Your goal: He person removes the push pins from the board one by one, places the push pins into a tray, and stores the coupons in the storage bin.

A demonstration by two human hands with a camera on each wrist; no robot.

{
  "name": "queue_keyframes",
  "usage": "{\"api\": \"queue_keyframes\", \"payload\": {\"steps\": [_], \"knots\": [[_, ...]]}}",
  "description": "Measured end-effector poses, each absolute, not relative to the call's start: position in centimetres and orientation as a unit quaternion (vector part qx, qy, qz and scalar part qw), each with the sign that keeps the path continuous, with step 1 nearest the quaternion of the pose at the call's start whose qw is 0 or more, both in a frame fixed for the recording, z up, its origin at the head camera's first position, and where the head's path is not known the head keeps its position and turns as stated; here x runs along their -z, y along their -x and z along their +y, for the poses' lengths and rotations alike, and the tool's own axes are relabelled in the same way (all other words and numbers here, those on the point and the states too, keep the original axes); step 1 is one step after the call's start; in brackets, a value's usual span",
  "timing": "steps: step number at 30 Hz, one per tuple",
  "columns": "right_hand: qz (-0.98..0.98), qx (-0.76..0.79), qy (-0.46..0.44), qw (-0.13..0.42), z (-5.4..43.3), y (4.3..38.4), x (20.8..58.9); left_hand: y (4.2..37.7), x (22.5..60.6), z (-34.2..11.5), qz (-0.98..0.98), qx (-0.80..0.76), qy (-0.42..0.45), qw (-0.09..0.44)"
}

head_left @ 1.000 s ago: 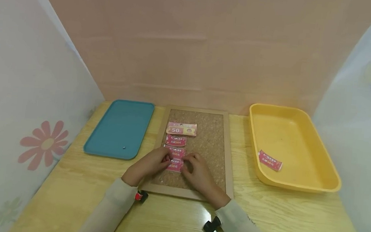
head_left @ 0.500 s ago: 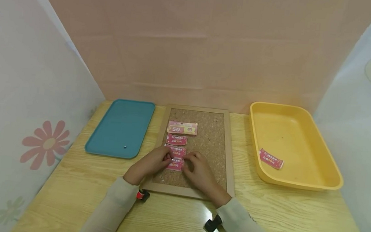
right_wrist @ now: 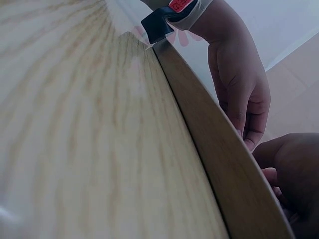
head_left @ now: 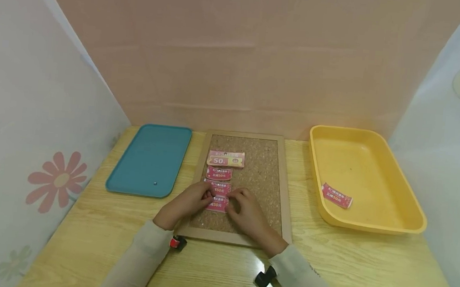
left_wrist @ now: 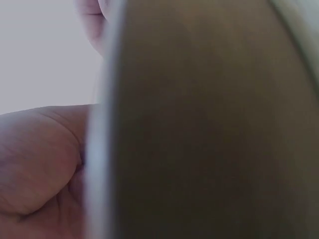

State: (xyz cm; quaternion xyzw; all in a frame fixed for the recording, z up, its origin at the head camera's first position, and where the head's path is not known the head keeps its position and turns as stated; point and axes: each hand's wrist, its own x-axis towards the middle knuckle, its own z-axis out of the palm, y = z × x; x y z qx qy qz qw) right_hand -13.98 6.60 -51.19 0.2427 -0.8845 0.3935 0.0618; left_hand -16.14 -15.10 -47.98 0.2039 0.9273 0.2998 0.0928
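The pink coupon point(head_left: 217, 203) lies flat on the cork board point(head_left: 261, 182), its long axis running from our left hand point(head_left: 185, 202) across to our right hand point(head_left: 248, 212), print facing up. Our left hand's curled fingertips pinch its left end and our right hand's fingertips pinch its right end. Just beyond our fingers three more coupons point(head_left: 219, 173) sit in a column running away from us. A teal tray point(head_left: 150, 157) lies out past our left hand and a yellow bin point(head_left: 360, 218) well off beyond our right, holding one loose coupon point(head_left: 336, 195).
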Motion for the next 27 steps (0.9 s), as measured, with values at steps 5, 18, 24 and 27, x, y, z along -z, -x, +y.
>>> {"api": "queue_keyframes", "payload": {"steps": [5,18,24,27], "knots": [[-0.885,-0.393,-0.245,0.054,6.74,13.99,51.0,16.09,47.91,-14.95,0.93,-0.292,-0.205,0.091],[-0.883,-0.389,-0.25,0.074,6.49,13.75,51.04,16.04,48.08,-15.03,0.935,-0.272,-0.208,0.094],[-0.887,-0.382,-0.248,0.079,6.51,13.79,51.15,16.09,48.22,-15.13,0.932,-0.275,-0.219,0.084],[-0.887,-0.381,-0.249,0.079,6.59,13.78,51.06,16.2,48.25,-15.16,0.93,-0.28,-0.222,0.085]]}}
